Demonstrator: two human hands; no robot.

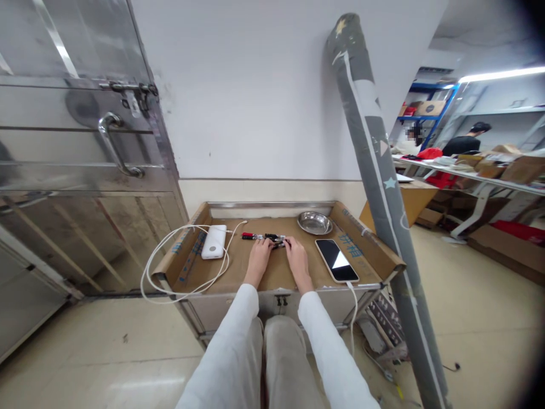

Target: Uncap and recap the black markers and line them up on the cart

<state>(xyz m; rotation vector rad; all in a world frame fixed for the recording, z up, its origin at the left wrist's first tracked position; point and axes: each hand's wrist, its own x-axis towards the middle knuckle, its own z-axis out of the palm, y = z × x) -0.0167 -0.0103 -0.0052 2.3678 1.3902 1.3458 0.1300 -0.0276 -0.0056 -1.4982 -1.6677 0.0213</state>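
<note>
Left hand (259, 258): fingers bent and nearly together, tips down on a dark pen at mid-surface; whether they pinch it, cannot tell.
Right hand (298, 258): similar curl, thumb side inward, tips at the pen's other end; firmness of hold hidden.
Hands together: close but apart, wrists low over the front edge, probably so both can work one small thing.
Pens (252, 235): pens by the look, one red-ended, others black, lying roughly crosswise just beyond the fingertips; likely kept there for easy reach. Exact count unclear.
Surface (238, 270): cardboard-lined, sides folded up, which would stop round things rolling off.
Bowl (315, 224): shiny metal, back right, seemingly out of the hands' way.
Phone (336, 260): face up, right of the right hand; its lead (355, 309) drops over the front edge, perhaps why it lies there.
Power bank (213, 243): left side, white cable (142, 278) looping past the edge.
Roll (374, 142): tall, grey, leaning at right, presumably too long to stand alone.
Door (51, 139): metal, far left.
Background: two people (464, 145) at right.
</note>
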